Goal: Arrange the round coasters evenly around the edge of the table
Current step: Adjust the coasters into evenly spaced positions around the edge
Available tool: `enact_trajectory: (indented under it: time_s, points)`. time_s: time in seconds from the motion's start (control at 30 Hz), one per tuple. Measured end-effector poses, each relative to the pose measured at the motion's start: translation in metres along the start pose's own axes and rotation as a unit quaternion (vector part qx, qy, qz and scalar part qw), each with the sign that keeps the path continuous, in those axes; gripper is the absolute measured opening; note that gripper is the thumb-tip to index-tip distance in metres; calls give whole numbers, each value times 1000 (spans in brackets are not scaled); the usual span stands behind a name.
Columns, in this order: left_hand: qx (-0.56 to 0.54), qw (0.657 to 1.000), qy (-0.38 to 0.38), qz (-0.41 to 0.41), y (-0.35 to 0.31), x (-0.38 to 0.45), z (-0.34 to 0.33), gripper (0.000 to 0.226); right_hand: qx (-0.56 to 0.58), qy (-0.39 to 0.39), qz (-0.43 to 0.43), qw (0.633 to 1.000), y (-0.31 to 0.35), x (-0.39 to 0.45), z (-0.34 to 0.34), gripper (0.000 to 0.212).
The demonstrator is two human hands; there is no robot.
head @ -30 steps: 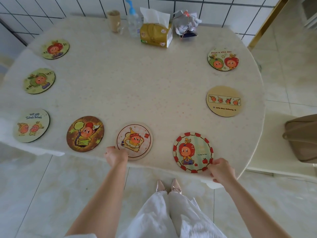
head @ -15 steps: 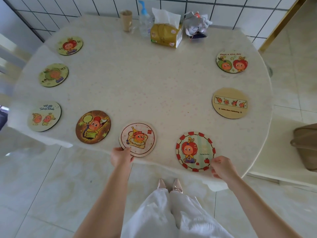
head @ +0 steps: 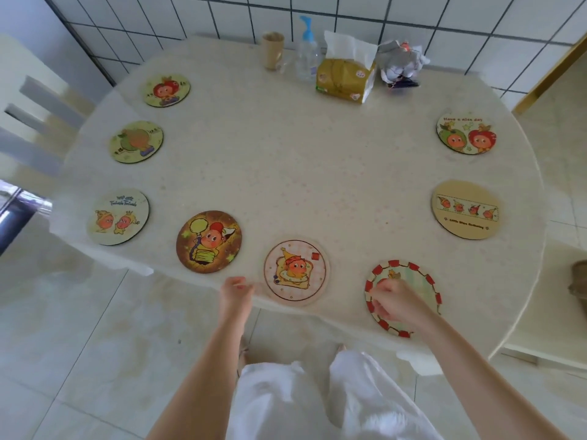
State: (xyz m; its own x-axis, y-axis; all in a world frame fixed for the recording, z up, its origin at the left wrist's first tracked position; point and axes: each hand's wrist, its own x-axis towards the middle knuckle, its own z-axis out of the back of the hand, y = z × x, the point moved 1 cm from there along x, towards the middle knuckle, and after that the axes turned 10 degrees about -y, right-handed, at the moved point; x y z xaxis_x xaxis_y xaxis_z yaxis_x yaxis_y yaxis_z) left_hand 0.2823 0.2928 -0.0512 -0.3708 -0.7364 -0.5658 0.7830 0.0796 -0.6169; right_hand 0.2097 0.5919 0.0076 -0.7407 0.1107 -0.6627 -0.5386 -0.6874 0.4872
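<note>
Right hand (head: 392, 304) now over red-bordered coaster (head: 422, 281)

Matt speckled table (head: 286, 160), printed matt coasters (head: 208, 241) — glossy wall tiles (head: 444, 20), clear plastic bottle (head: 306, 55).

8 round cartoon coasters flat near table (head: 301, 160) edge: 4 down left side, brown one (head: 208, 241) & pink one (head: 296, 272) at front, red-rimmed one (head: 422, 290) front-right, 2 on right.
</note>
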Motion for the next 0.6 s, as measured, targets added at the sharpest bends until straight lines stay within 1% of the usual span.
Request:
enact_trajectory:
  time_s: [0.1,0.17,0.23,0.3,0.37,0.4,0.47,0.5,0.6]
  points:
    - [15,999,1,-41,-6,37,36,24,29,-6,28,999,49,1,-48,14]
    - [15,998,-10,-58,-9,69,69,21,48,0,32,998,84,1,-87,12]
    - [13,998,-21,-65,-10,101,101,19,90,6,11,996,112,-2,-122,15]
    - [11,997,-24,-72,-12,132,132,20,171,20,-28,985,132,-4,-157,18]
    - [20,997,-28,-74,-15,166,167,24,230,7,-60,971,153,-7,-197,11]
    - [21,997,-37,-72,-18,174,175,25,238,-1,-68,969,156,-7,-205,7]
    - [43,995,-65,-70,-25,205,207,28,243,-14,-80,967,175,-9,-238,8]
    - [47,993,-80,-70,-28,218,218,31,239,-22,-83,967,183,-10,-249,5]
    - [53,993,-88,-54,-37,251,239,38,227,-71,-117,964,199,-12,-268,15]
